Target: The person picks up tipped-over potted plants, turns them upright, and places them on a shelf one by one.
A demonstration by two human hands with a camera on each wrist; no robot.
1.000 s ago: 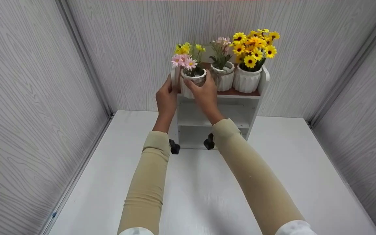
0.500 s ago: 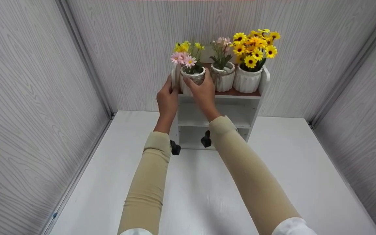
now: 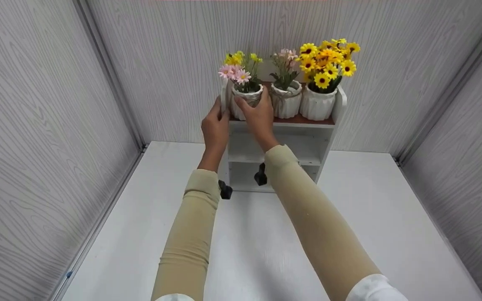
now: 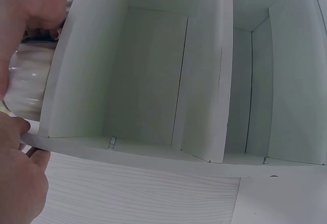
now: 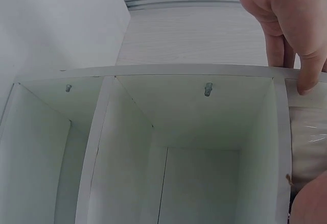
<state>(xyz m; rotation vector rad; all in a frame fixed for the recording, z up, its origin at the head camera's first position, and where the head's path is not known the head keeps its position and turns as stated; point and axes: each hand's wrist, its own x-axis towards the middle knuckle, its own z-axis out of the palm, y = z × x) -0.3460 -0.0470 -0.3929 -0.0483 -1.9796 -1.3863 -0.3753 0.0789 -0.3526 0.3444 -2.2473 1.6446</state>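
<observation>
In the head view, my right hand [image 3: 258,117] holds a white ribbed flowerpot [image 3: 239,109] with pink and yellow flowers [image 3: 237,72], thumb and fingers spread around it below the rim. The pot is at the left end of the top board of a small white shelf unit [image 3: 324,144]. My left hand [image 3: 216,129] grips the unit's left side panel [image 3: 225,95] beside that pot, thumb on the inner face and fingers outside. The left wrist view shows the pot [image 4: 30,78] between the two hands, close to the panel.
Along the same reddish-brown top board [image 3: 297,120] stand a white pot with pale pink flowers [image 3: 287,102] and a white pot with yellow flowers [image 3: 318,104]. Below are white compartments [image 4: 148,81]. The unit stands on a white table [image 3: 182,154] against a wood-grain wall [image 3: 174,83].
My right hand has moved a little left and back with the flowerpot, whose base has gone from overlapping the board's front edge to behind it. My left hand has stayed on the panel.
</observation>
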